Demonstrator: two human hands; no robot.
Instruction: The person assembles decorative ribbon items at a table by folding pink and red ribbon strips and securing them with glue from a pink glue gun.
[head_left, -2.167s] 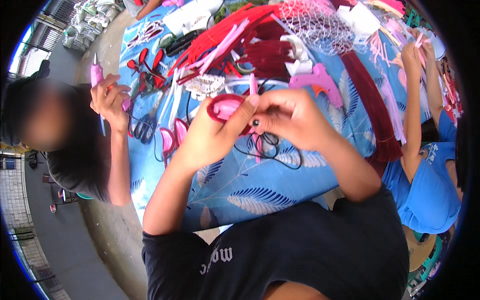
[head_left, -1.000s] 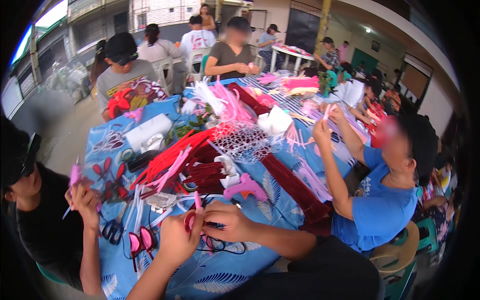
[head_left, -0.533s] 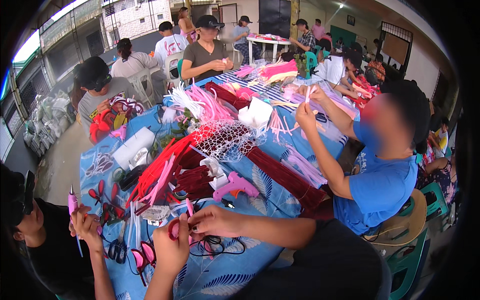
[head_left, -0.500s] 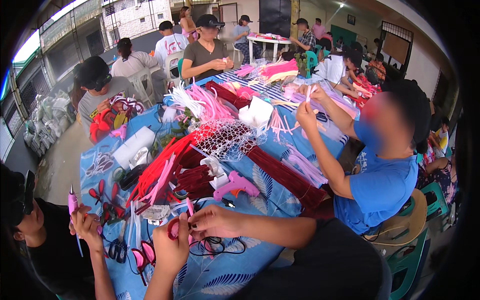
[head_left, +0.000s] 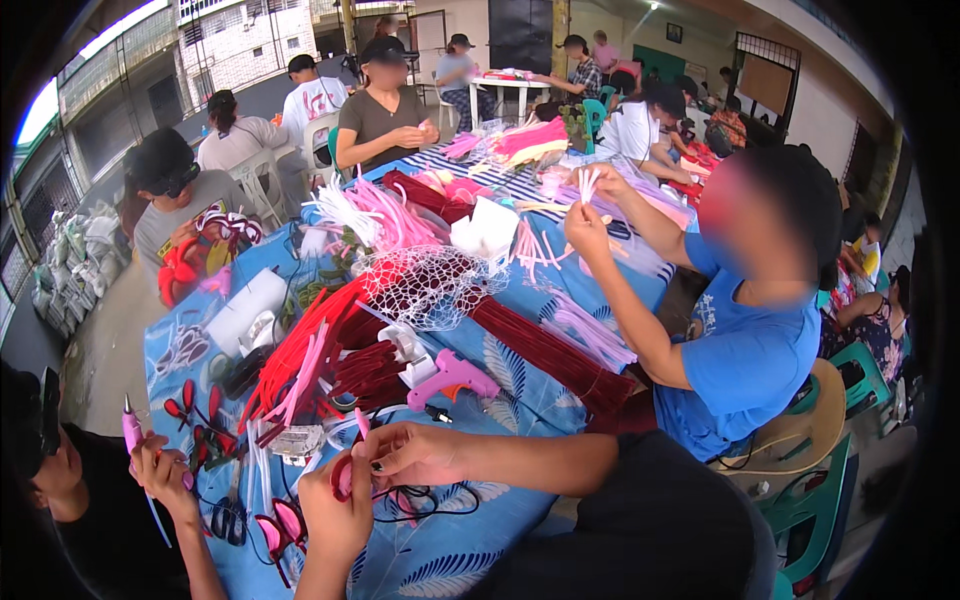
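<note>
Head view: the left hand [head_left: 335, 510] has its fingers folded around a small dark-red-rimmed pink piece [head_left: 342, 480], held up just above the near part of the surface [head_left: 490, 530]. A slim pink stick [head_left: 362, 424] stands up beside the left thumb. Fingers of the right hand [head_left: 402, 455] come in narrow, tips drawn close together against the right side of the piece; they are small and partly covered here, so I cannot tell whether they pinch its edge.

Just right of the hands, a black cord [head_left: 435, 510] lies looped on the blue leaf-print cloth. To the left lie two more rimmed pink pieces [head_left: 290, 520], with dark scissors [head_left: 228, 518] and several white strips [head_left: 266, 475] near them.

Beyond the hands rest a pink glue gun [head_left: 450, 380] with an orange trigger, a black plug [head_left: 437, 413], a bright red bundle [head_left: 295, 355] and a long dark-red bundle [head_left: 550, 355]. White netting [head_left: 435, 290] is spread over part of the red material, and a lilac bundle [head_left: 590, 332] lies farther right.

At the left edge, a co-worker's hand [head_left: 163, 472] grips another pink glue gun [head_left: 132, 432]. On the right, a co-worker in a blue shirt [head_left: 745, 365] holds up pale strips [head_left: 588, 184].
</note>
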